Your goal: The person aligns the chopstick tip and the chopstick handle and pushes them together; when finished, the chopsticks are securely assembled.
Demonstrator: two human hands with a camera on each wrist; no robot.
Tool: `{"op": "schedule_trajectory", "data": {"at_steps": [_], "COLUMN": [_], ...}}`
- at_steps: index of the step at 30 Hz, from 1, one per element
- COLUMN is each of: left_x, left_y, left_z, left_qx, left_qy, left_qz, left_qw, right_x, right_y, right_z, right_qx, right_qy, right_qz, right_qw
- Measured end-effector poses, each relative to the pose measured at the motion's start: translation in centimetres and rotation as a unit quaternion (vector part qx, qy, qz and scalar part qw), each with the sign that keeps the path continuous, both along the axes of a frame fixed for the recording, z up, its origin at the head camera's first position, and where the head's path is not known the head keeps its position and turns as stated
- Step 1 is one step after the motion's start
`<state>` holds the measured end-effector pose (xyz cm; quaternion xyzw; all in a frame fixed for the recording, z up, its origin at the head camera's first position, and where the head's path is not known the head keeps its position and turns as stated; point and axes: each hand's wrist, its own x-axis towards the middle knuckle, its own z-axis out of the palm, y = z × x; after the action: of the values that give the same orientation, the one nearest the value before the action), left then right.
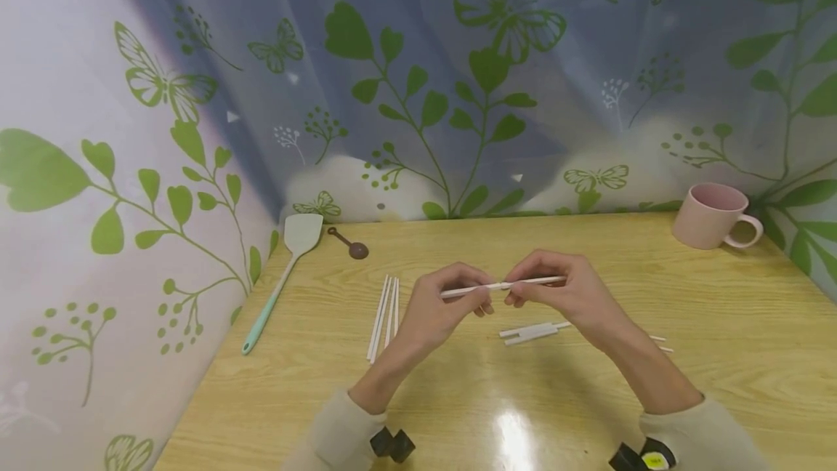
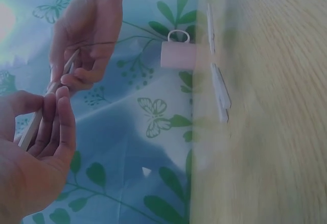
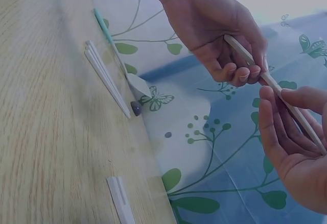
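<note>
Above the worktop (image 1: 261,413), between the left hand (image 1: 441,307) and the right hand (image 1: 578,289), a slender white stick (image 1: 500,286) is held nearly level. Each hand pinches its own side of the stick between thumb and fingers, and the fingertips of both come close together at the middle (a join seems to show there, though fingers cover much of it). To handle it well, both pinches should probably be light and close to that middle, with the two ends in one straight line; if either hand dips, a twist or push would go in crooked and might strain so thin a piece. Some loose white sticks (image 1: 378,320) lie just left of the left hand, and more white pieces (image 1: 531,336) lie below the right hand, partly hidden by it, so lowering the hands calls for care. Farther out, a spatula (image 1: 303,235) and a small brown spoon (image 1: 357,250) rest beyond the left hand, and a pink mug (image 1: 706,220) stands well beyond the right.
</note>
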<state>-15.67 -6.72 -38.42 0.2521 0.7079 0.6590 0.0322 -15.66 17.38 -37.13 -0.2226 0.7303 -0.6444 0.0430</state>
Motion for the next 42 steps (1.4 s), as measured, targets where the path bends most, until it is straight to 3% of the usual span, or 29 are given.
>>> {"op": "schedule_trajectory", "data": {"at_steps": [16,27,33,42], "left_x": [-0.1,0.0,0.0,0.4], "left_y": [0.3,-0.8,-2.2,-4.5], "left_z": [0.0,-0.2,-0.8,-2.0], "left_qx": [-0.010,-0.057,-0.041,-0.044], "left_qy": [-0.005,-0.017,-0.045,-0.089], "left_qz": [0.028,0.001,0.002,0.013], "left_qw": [0.9995,0.9982,0.9981,0.9950], "right_x": [-0.2,-1.1,-2.0,-4.2], "right_y": [-1.0,0.4,0.3,-1.6], "right_z": [-0.1,-0.4,-0.5,-1.7], "right_qx": [0.001,0.007,0.019,-0.034], "right_qy": [0.009,0.030,0.012,-0.006], "right_qz": [-0.021,0.041,0.007,-0.029], "right_qw": [0.9997,0.9987,0.9997,0.9990]}}
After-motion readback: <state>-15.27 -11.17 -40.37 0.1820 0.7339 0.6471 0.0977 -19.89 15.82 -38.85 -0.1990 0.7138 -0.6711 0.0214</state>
